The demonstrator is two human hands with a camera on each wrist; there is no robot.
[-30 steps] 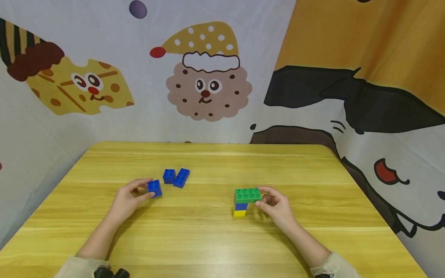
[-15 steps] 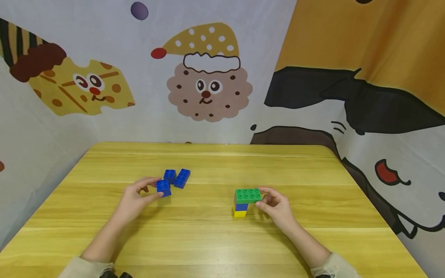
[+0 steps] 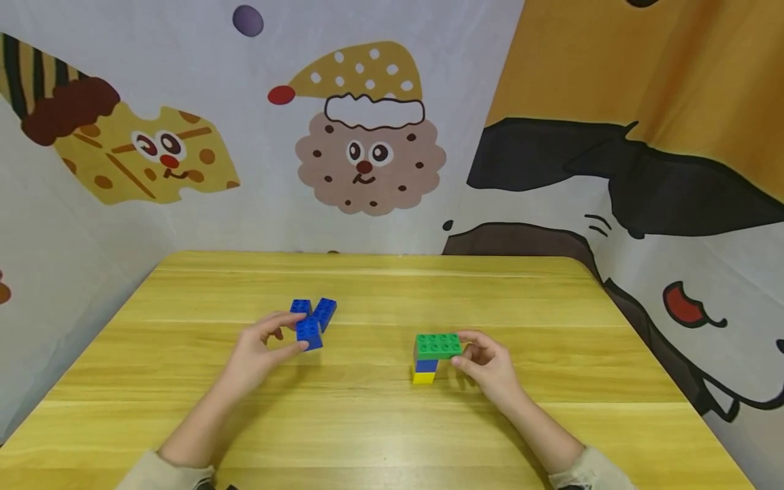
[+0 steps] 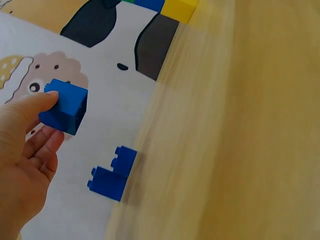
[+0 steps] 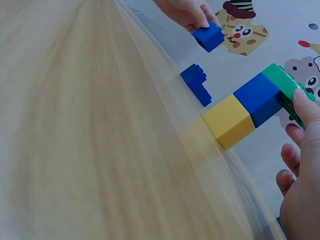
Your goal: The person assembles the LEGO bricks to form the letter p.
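Note:
My left hand (image 3: 262, 346) pinches a small blue block (image 3: 309, 333) between thumb and fingers; in the left wrist view this blue block (image 4: 66, 107) is raised off the table. Just behind it on the table lie a square blue block (image 3: 301, 306), partly hidden, and a longer blue block (image 3: 325, 313). To the right stands a stack: a yellow block (image 5: 230, 122) at the bottom, a blue block (image 5: 258, 99) above it, and a green block (image 3: 437, 346) on top, jutting out to the right. My right hand (image 3: 488, 363) grips the overhanging end of the green block.
The wooden table (image 3: 367, 422) has its far edge against a wall hanging (image 3: 370, 235) printed with cartoon figures. A gap of bare wood lies between the blue blocks and the stack.
My left hand has carried its blue block to the right, from beside the two loose blue blocks to in front of them. The right hand and the stack have stayed put.

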